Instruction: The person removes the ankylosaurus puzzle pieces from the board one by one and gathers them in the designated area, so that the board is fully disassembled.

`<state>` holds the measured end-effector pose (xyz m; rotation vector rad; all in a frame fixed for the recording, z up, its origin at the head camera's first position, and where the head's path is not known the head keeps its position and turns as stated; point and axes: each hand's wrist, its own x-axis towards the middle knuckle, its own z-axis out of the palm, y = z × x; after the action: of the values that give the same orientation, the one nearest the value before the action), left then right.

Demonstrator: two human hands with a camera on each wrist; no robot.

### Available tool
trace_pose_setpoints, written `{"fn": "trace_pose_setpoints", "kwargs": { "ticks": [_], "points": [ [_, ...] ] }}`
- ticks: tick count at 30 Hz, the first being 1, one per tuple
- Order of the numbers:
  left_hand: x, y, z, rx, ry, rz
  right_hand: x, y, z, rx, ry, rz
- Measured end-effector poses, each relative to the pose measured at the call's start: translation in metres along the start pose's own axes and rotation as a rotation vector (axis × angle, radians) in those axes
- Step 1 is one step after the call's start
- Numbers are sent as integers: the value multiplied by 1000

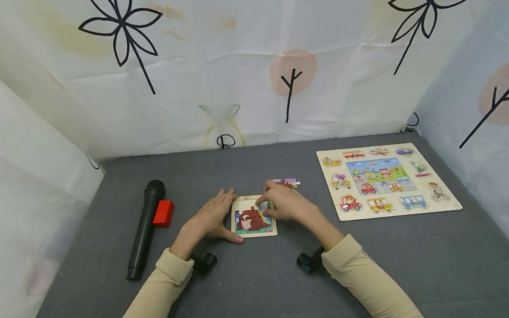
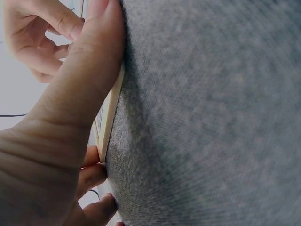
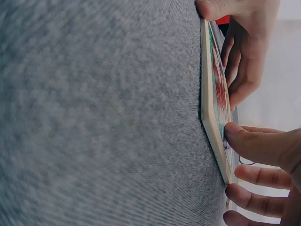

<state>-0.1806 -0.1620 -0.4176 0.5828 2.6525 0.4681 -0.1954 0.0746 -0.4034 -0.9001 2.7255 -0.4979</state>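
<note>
A small square jigsaw puzzle (image 1: 253,220) with a red-brown animal picture lies flat in its pale wooden tray (image 3: 207,89). My left hand (image 1: 211,216) holds the tray along its left side, thumb at the near edge and fingers toward the far left corner. My right hand (image 1: 286,201) is over the puzzle's right part. Its thumb (image 3: 235,132) and index fingertips touch the picture near the upper right, and whether they pinch a piece is hidden. Just behind this hand lie loose puzzle pieces (image 1: 290,182), partly covered by it.
Off to the right is a larger wooden vehicle puzzle board (image 1: 382,182). To the left, a black microphone (image 1: 146,230) lies beside a red block (image 1: 164,213). Grey cloth covers the table (image 1: 255,292), and patterned white curtains (image 1: 247,56) stand behind and at both sides.
</note>
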Motion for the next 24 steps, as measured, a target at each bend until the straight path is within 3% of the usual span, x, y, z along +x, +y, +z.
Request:
{"fn": "trace_pose_setpoints", "kwargs": {
  "ticks": [24],
  "points": [
    [1, -1, 0, -7, 0, -4, 2, -3, 4, 13, 3, 31]
  ]
}}
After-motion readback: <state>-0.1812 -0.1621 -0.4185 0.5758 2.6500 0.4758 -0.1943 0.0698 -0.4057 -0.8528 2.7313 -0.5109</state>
